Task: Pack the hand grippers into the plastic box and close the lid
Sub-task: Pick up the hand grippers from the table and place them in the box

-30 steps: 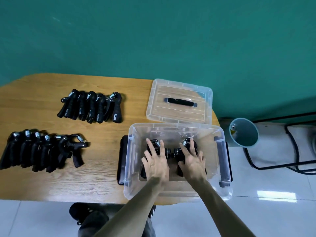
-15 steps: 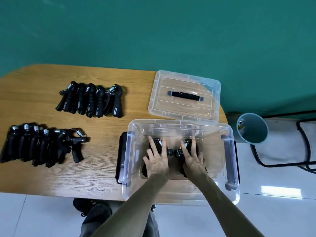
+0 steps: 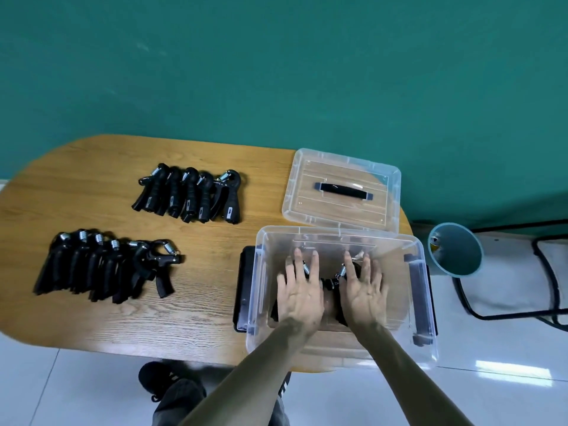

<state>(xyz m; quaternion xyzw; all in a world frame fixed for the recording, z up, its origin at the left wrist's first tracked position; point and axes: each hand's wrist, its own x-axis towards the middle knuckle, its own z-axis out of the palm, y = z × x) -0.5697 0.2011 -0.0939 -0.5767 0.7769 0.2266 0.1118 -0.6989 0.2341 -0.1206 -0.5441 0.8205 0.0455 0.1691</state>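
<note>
A clear plastic box (image 3: pixel 261 290) stands open at the table's right end. Both my hands are inside it, palms down, fingers spread. My left hand (image 3: pixel 299 295) and my right hand (image 3: pixel 364 292) lie flat on black hand grippers (image 3: pixel 330 284) on the box floor, which they mostly hide. The clear lid (image 3: pixel 341 189) with a black handle lies flat behind the box. One row of black hand grippers (image 3: pixel 190 193) sits mid-table. A second, longer row of hand grippers (image 3: pixel 104 267) lies at the left.
The wooden table (image 3: pixel 92 186) has rounded ends and stands against a green wall. A teal bin (image 3: pixel 455 250) and a black metal frame (image 3: pixel 547 309) stand on the white floor to the right. My shoe (image 3: pixel 153 378) shows below the table edge.
My hands stay flat on the grippers in the box, fingers spread a little wider. The view has shifted, so the table sits further right in frame.
</note>
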